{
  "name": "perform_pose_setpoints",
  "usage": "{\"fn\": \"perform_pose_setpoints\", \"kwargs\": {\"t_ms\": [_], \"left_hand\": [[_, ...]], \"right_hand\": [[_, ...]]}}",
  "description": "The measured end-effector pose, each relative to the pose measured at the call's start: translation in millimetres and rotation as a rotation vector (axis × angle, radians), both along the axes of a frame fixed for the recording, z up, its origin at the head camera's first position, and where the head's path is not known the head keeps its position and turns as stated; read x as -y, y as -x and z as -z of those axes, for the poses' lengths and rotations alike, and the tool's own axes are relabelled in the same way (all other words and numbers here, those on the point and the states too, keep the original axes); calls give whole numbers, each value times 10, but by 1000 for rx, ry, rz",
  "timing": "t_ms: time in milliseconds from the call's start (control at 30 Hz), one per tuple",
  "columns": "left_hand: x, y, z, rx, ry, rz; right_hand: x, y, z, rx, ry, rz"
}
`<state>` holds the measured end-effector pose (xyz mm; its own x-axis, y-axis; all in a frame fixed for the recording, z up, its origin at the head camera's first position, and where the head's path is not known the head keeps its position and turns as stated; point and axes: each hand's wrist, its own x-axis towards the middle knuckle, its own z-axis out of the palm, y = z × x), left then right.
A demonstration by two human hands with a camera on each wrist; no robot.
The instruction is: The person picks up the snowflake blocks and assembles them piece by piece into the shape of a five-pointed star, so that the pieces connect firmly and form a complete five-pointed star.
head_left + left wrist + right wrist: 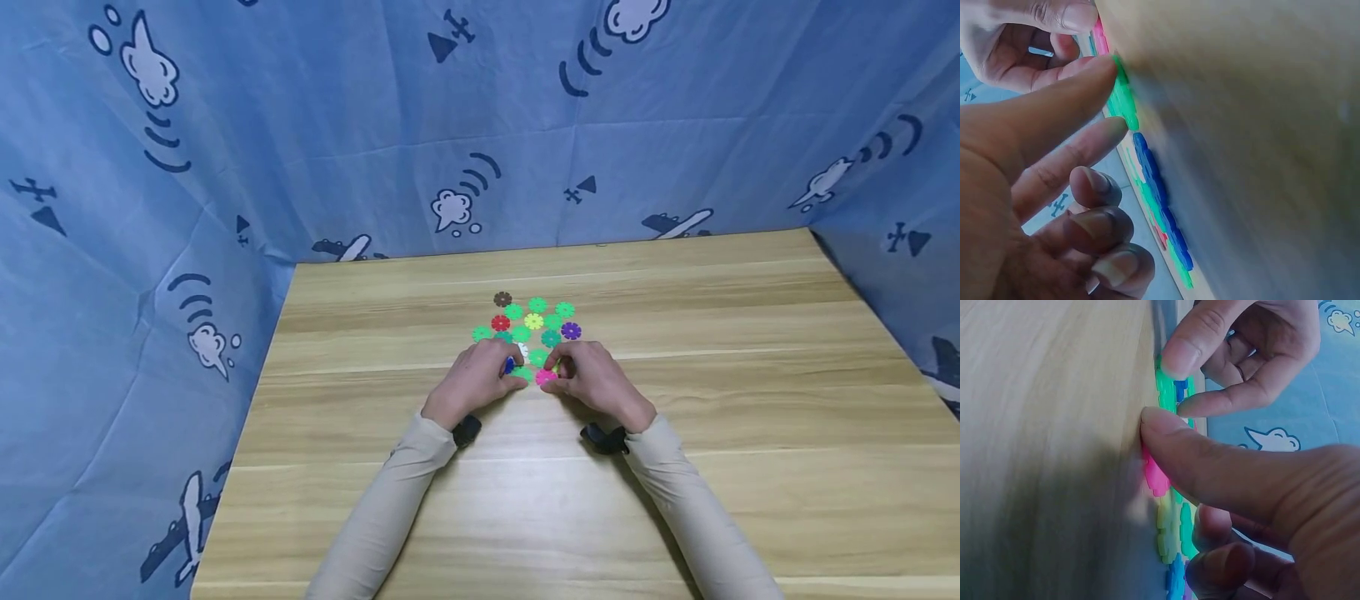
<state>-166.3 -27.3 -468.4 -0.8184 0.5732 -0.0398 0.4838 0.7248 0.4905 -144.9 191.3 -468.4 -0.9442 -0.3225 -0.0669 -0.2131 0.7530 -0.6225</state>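
Note:
Flat notched plastic discs lie grouped on the table. My left hand [478, 372] pinches a green disc [1125, 100] at its edges between thumb and index finger, the other fingers curled loosely. Beside it, my right hand [597, 381] has thumb and index finger on opposite edges of a pink disc [546, 377]. Both discs lie flat, close to each other, at the near side of the group. A dark blue disc [1161, 197] lies beside the left fingers, partly hidden in the head view. Under the right hand are a yellow disc [1168, 531] and a blue one [1175, 575].
Beyond the hands are a white disc [523, 350], a red disc [500, 323], a brown disc [502, 298], a purple disc [572, 331] and several green ones. The wooden table [750, 350] meets a blue printed curtain [495, 100] behind and at both sides.

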Motion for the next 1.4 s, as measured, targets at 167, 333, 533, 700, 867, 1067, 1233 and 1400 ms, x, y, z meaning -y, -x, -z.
{"fn": "perform_pose_setpoints", "kwargs": {"t_ms": [167,333,533,700,867,1067,1233,1400], "left_hand": [[-9,-8,0,-4,-9,-1],[-23,-18,5,-16,-5,-1],[-49,-8,-1,-24,-7,6],[-55,-7,2,1,-55,0],[-66,-9,16,-5,-74,8],[-57,-37,4,-17,-34,10],[-5,-47,-3,-32,-41,-8],[80,-41,-11,-41,-122,-29]], "right_hand": [[4,-1,24,-36,3,5],[6,-11,41,-79,14,6],[10,-8,27,-75,30,5],[14,-4,30,-50,42,17],[10,3,33,-17,43,36],[0,14,23,2,20,47],[0,11,3,11,23,44],[-14,-2,3,-20,11,12]]}}
